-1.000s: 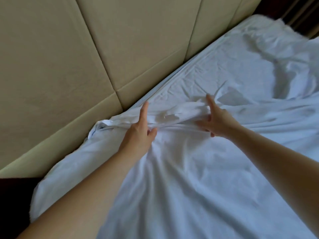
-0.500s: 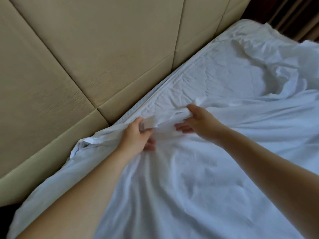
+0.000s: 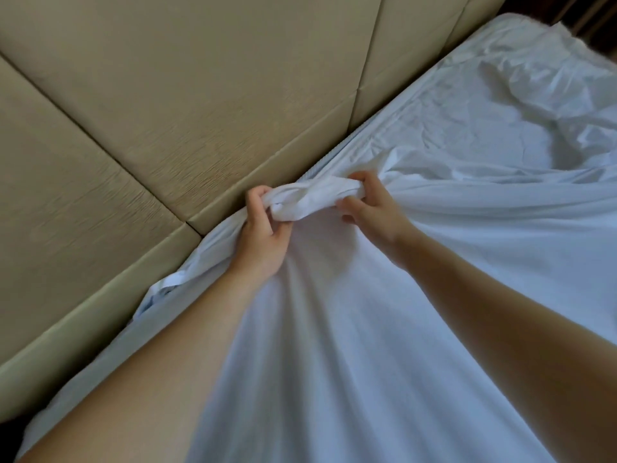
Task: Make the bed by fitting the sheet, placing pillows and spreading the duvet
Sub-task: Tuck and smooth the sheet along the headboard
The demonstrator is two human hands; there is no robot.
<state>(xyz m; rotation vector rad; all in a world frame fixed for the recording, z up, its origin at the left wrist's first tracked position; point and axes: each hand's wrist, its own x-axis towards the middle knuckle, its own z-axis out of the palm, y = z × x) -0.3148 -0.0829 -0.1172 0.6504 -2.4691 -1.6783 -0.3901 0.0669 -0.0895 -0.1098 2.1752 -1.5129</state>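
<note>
A white sheet (image 3: 384, 329) covers the mattress and lies loose and wrinkled. Its top edge is gathered into a thick bunch (image 3: 310, 198) close to the headboard. My left hand (image 3: 263, 235) grips the left end of that bunch, fingers curled round the cloth. My right hand (image 3: 370, 208) grips the right end, thumb over the top. Taut folds run from the bunch down toward me. A crumpled part of the sheet (image 3: 547, 95) lies at the far right. No pillows or duvet are in view.
A beige padded headboard (image 3: 200, 95) with panel seams fills the upper left and meets the mattress edge (image 3: 334, 158) along a diagonal. A dark gap (image 3: 10, 429) shows at the lower left, and dark furniture (image 3: 574, 11) at the top right.
Both hands went from lying flat on the sheet to clutching its edge. The cloth between them is now bunched up and lifted toward the headboard.
</note>
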